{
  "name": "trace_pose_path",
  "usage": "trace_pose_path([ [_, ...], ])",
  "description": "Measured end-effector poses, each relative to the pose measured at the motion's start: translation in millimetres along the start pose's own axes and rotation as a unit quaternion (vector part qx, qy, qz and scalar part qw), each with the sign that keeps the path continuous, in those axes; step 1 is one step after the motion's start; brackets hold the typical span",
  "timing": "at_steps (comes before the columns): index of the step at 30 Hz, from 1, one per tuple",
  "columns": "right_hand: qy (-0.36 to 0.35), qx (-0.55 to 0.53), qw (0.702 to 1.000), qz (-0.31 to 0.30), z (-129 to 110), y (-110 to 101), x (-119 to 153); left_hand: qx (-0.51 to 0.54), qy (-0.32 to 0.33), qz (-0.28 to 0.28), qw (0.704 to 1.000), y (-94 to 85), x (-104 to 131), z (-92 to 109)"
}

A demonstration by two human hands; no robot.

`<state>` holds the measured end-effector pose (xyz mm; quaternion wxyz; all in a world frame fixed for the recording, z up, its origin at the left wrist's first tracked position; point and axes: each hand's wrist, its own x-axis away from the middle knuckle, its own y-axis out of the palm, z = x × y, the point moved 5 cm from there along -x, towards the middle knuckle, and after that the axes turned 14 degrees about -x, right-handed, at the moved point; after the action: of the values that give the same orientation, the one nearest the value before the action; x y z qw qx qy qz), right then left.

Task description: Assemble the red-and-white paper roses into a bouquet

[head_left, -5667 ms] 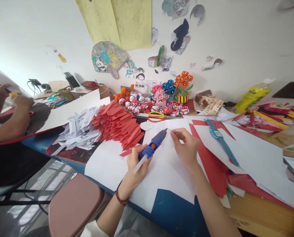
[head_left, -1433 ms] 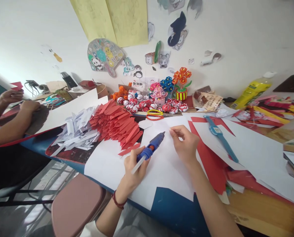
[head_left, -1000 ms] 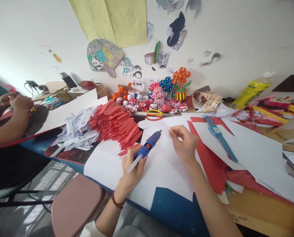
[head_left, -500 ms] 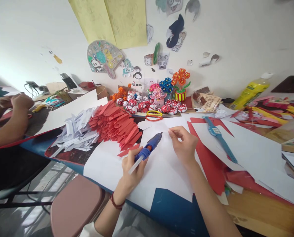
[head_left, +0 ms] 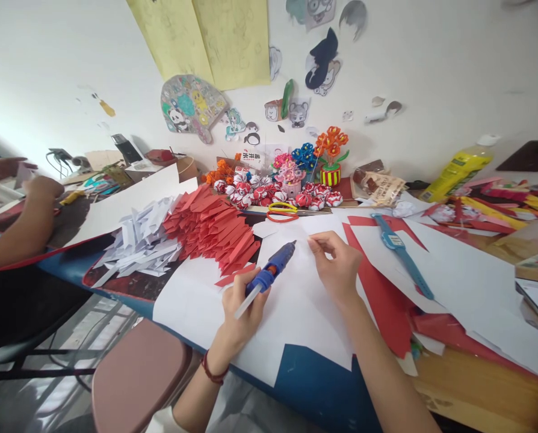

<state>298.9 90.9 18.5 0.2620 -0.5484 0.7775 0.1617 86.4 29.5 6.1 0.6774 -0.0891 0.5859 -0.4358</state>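
Observation:
My left hand [head_left: 244,305] is wrapped round a blue glue gun [head_left: 275,266], with a clear glue stick [head_left: 248,301] poking out of its back end. The gun's dark nozzle points up and right, a short way from the fingertips of my right hand [head_left: 336,260]. Thumb and forefinger of that hand are pinched together; whatever they hold is too small or too pale to make out. Beneath both hands lie sheets of white paper [head_left: 314,325]. Left of the gun are a heap of folded red paper pieces [head_left: 210,225] and a heap of folded white paper pieces [head_left: 145,234].
Behind the hands stand scissors [head_left: 283,211], red-and-white paper flowers [head_left: 242,195] and a striped flower pot [head_left: 331,175]. A blue watch [head_left: 402,249] and a yellow bottle [head_left: 461,166] are on the right. Another person's hands [head_left: 41,191] work at the far left, near a pink stool [head_left: 138,373].
My hands and the glue gun stay almost still. At the far left, the other person's hands have moved apart, and a small pale piece now shows between them.

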Motion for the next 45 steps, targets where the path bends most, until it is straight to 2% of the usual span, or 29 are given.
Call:
trace_pose_path([
  [45, -0.013, -0.018, 1.000, 0.003, -1.0, 0.4, 3.0, 0.006, 0.002, -0.006, 1.000, -2.6, 5.0, -0.1],
])
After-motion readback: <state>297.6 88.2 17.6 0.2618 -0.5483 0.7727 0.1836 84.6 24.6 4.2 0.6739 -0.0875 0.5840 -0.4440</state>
